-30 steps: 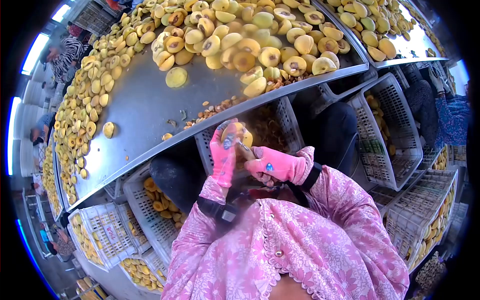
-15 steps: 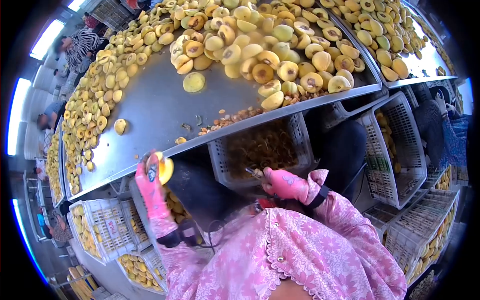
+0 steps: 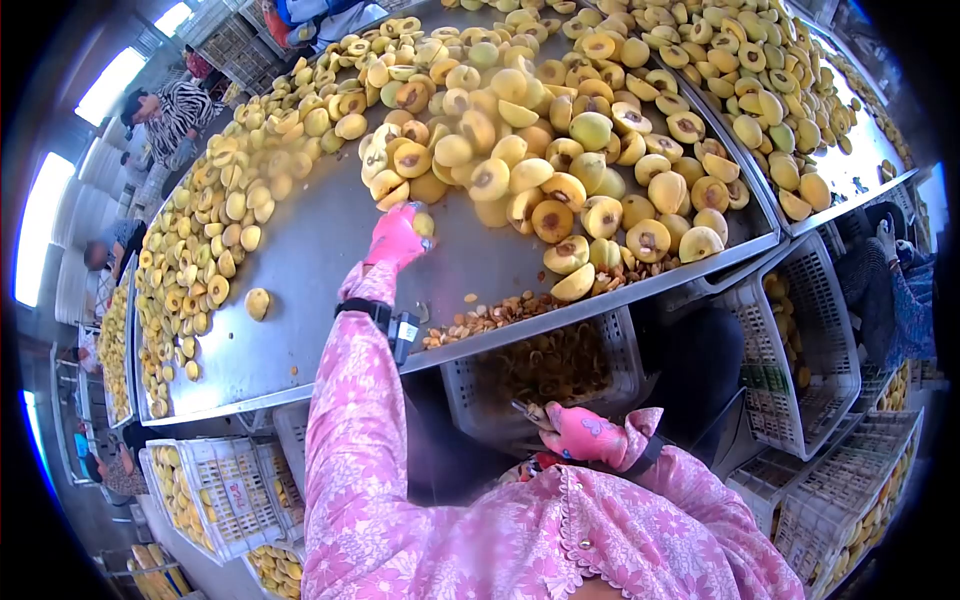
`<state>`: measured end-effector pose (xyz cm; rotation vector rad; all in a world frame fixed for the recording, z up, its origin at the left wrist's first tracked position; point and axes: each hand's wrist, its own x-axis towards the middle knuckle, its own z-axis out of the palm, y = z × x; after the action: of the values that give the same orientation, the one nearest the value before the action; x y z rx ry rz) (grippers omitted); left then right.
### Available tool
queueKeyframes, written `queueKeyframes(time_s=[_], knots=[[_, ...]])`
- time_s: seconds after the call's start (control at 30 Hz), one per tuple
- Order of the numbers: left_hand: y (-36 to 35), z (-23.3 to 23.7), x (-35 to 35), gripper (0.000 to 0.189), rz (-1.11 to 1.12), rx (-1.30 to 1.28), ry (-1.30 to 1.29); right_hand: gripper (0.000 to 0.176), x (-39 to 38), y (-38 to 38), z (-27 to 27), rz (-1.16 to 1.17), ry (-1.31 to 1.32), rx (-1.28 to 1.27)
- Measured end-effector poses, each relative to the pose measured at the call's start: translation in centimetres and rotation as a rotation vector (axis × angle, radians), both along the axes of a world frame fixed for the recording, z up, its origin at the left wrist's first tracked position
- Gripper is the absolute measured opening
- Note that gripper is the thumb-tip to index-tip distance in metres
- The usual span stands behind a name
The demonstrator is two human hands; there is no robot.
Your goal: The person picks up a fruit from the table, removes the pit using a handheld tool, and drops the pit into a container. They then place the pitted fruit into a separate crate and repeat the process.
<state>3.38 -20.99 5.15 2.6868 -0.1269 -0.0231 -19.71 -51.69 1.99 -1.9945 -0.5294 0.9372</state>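
My left hand (image 3: 400,238), in a pink glove, reaches over the metal table (image 3: 330,250) at the near edge of a large pile of halved yellow fruit (image 3: 490,180). Its fingers are closed round a yellow fruit piece (image 3: 423,225), partly hidden by them. My right hand (image 3: 580,434), also gloved in pink, is closed on the handle of a small metal tool (image 3: 528,412) above a white crate (image 3: 460,395) of brownish scraps. Small brown bits (image 3: 490,318) lie along the table's front edge.
A lone fruit half (image 3: 258,303) lies on the table's left part. White crates with fruit stand at lower left (image 3: 225,500) and right (image 3: 790,350). A second table section (image 3: 800,210) adjoins at right. Co-workers sit at upper left (image 3: 175,115) and far right (image 3: 905,290).
My left hand has moved from the table's front edge up and right to the pile; the yellow fruit pieces it held before no longer show there. My right hand has shifted slightly down and right.
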Motion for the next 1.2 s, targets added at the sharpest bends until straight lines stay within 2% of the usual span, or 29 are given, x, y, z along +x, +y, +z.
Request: queueKeyframes(time_s=[0.07, 0.13, 0.17, 0.23, 0.27, 0.33, 0.4, 0.53, 0.63, 0.77, 0.83, 0.87, 0.97, 1.0, 1.1, 1.2], knots=[[-0.5, -0.9, 0.9, 0.058, 0.111, 0.047, 0.086, 0.032, 0.3, -0.2, -0.3, -0.064, -0.006, 0.041], [-0.1, -1.3, 0.2, 0.059, 0.223, -0.718, 0.220, 0.026, 0.4, -0.2, -0.3, -0.131, -0.063, 0.054], [0.1, -1.4, -0.8, 0.060, 0.278, -1.098, 0.285, 0.029, 0.6, -0.5, -0.1, -0.139, -0.004, 0.104], [-0.3, -0.9, -4.7, 0.065, 0.108, -1.870, 0.458, 0.037, 1.5, -1.0, 0.2, -0.152, 0.121, 0.208], [-1.2, 0.1, -6.6, 0.067, 0.081, -1.955, 0.452, 0.029, 1.6, -0.9, -0.4, -0.215, 0.172, 0.327], [-3.7, 1.9, -10.2, 0.070, 0.013, -2.128, 0.435, 0.023, 2.2, -0.6, 3.0, -0.312, 0.269, 0.403], [-5.9, 2.6, -13.1, 0.072, 0.003, -2.208, 0.419, 0.018, 2.4, -0.3, 5.0, -0.374, 0.362, 0.434], [-10.0, 2.9, -17.3, 0.078, -0.001, -2.259, 0.419, 0.034, 1.8, 0.2, 7.0, -0.448, 0.402, 0.566], [-12.3, 2.7, -19.5, 0.076, -0.017, -2.227, 0.427, 0.036, 0.8, 0.4, 7.3, -0.537, 0.381, 0.749], [-12.9, 2.9, -21.3, 0.070, -0.052, -1.933, 0.469, 0.034, -0.2, -0.3, 5.7, -0.535, 0.273, 0.586], [-12.4, 3.6, -21.9, 0.064, -0.079, -1.787, 0.488, 0.030, -0.6, -0.3, 5.3, -0.525, 0.084, 0.500], [-12.7, 3.7, -22.3, 0.050, -0.003, -1.815, 0.456, 0.029, -0.9, -0.3, 5.1, -0.517, -0.008, 0.456], [-12.8, 3.0, -22.4, 0.038, 0.317, -1.866, 0.507, 0.026, -1.3, -0.2, 4.1, -0.473, -0.317, 0.434], [-13.2, 3.1, -22.5, 0.032, 0.376, -1.884, 0.457, 0.026, -1.6, -0.4, 4.3, -0.469, -0.301, 0.392], [-13.6, 3.0, -23.0, 0.031, 0.440, -1.839, 0.363, 0.024, -2.2, -0.6, 5.2, -0.455, -0.316, 0.333], [-14.1, 2.8, -23.4, 0.030, 0.327, -1.686, 0.254, 0.022, -2.8, -0.8, 4.8, -0.439, -0.385, 0.351]])
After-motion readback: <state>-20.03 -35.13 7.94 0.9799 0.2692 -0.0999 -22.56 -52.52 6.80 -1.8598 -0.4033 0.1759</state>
